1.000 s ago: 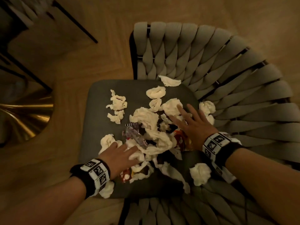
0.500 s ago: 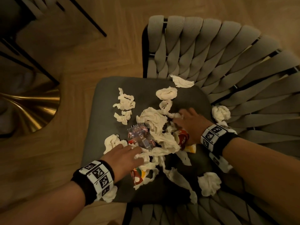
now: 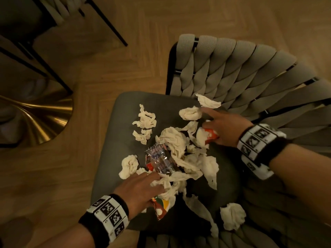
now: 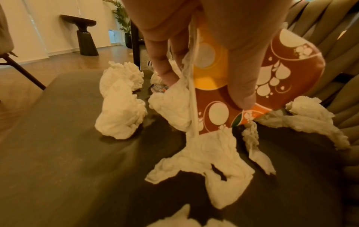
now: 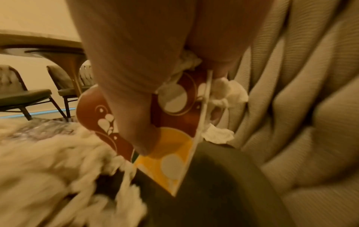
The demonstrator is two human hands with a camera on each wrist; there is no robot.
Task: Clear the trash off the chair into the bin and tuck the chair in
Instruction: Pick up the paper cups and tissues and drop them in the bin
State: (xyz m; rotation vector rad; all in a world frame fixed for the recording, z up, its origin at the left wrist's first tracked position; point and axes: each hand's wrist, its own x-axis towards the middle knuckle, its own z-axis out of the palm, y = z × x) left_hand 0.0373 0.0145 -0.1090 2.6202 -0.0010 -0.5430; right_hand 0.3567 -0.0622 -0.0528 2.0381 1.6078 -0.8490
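Both hands work the trash on the seat [image 3: 111,149]. The left hand [image 3: 141,189] pinches a flattened cup [image 4: 276,73] with tissue [image 4: 205,155] at 6 o'clock of the heap. The right hand [image 3: 223,127] grips another cup [image 5: 174,116] at 2 o'clock, nearer the loose wad [image 3: 190,113] at 12. A clear wrapper [image 3: 159,159] lies between the hands. No bin shows. The floor [image 3: 125,72] is wood, with a brass base [image 3: 35,119] at 9 o'clock.

chair seat [image 3: 125,122]: dark grey
chair back [image 3: 241,72]: beige weave
tissues [image 3: 145,120]: white
paper cup [image 4: 291,64]: red-brown, orange, white droplets
floor [image 3: 125,59]: tan herringbone
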